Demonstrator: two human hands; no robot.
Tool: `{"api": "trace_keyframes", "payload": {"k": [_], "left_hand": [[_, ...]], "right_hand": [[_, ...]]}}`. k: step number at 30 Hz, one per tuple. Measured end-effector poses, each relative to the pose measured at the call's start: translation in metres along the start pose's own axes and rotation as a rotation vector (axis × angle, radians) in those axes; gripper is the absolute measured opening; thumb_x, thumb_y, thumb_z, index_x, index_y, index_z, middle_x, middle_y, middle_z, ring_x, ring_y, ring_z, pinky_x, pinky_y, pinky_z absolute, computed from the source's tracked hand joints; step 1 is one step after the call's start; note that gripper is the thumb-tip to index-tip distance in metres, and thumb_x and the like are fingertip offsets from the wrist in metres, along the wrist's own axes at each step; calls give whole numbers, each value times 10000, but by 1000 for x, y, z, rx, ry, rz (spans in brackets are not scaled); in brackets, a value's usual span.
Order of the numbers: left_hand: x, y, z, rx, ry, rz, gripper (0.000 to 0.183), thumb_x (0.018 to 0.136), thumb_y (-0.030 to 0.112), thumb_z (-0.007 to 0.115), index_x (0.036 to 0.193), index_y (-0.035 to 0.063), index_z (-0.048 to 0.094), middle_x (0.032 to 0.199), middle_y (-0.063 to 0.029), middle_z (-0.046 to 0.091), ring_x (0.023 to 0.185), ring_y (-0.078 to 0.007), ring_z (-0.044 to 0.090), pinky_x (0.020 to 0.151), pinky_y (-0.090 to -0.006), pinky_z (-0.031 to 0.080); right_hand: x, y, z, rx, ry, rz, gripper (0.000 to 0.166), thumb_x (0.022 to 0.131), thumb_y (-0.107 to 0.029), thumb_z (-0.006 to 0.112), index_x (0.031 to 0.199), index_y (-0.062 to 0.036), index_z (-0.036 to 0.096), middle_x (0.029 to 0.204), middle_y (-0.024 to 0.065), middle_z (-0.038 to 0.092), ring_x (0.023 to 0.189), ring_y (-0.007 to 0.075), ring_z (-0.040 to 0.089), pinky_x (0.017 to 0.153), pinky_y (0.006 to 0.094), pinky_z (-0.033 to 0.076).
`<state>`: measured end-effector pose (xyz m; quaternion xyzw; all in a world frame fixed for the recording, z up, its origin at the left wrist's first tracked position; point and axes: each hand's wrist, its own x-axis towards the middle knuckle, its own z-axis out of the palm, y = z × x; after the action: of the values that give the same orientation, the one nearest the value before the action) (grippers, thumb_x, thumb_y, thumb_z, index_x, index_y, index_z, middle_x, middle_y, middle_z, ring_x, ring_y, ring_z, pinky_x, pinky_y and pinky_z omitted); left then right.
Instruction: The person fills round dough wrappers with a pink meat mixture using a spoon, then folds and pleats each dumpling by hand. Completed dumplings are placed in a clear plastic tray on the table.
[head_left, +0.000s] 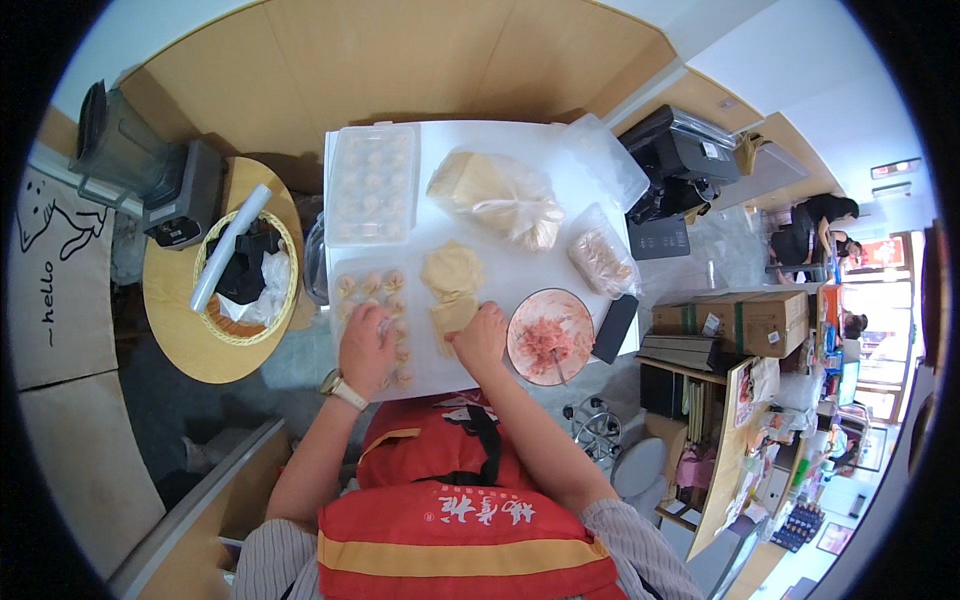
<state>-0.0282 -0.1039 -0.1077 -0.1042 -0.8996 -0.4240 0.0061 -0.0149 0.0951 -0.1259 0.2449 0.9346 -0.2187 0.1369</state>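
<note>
My left hand, with a watch on the wrist, is over the near plastic tray of folded dumplings; its fingers hide whatever is beneath them. My right hand rests its fingers at the edge of a stack of dough wrappers. Just beyond lies another spread of wrappers. To the right stands a bowl of pink minced filling with a utensil in it. A lidded tray of dumplings sits at the far left of the white table, beside a plastic bag of wrappers.
At the table's right are a bagged food pack, a clear plastic lid and a dark flat object. A round wooden table at left holds a basket and a blender. Other people sit far right.
</note>
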Motion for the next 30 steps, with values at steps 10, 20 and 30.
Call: {"api": "trace_keyframes", "payload": {"k": [10, 20, 30], "left_hand": [[91, 20, 74, 75, 7, 174, 231, 749, 48, 646, 963, -4, 575, 1052, -169, 560, 1030, -355, 524, 875, -426, 449], [117, 26, 110, 366, -120, 37, 286, 670, 57, 686, 937, 2, 599, 1008, -164, 537, 978, -336, 503, 857, -414, 442], [107, 12, 95, -42, -175, 38, 198, 697, 48, 683, 867, 13, 589, 901, -156, 573, 865, -343, 554, 779, -427, 463]], "right_hand": [[-10, 1, 14, 43, 209, -61, 590, 615, -188, 826, 1030, 54, 483, 1024, 228, 552, 994, 388, 548, 858, 434, 455], [-1, 3, 17, 120, 54, 73, 521, 629, -263, 792, 1025, 2, 584, 955, 228, 627, 881, 404, 610, 788, 440, 497], [-34, 6, 5, 515, 33, 55, 407, 674, -153, 701, 1019, 8, 555, 981, 224, 644, 861, 388, 630, 780, 430, 500]]}}
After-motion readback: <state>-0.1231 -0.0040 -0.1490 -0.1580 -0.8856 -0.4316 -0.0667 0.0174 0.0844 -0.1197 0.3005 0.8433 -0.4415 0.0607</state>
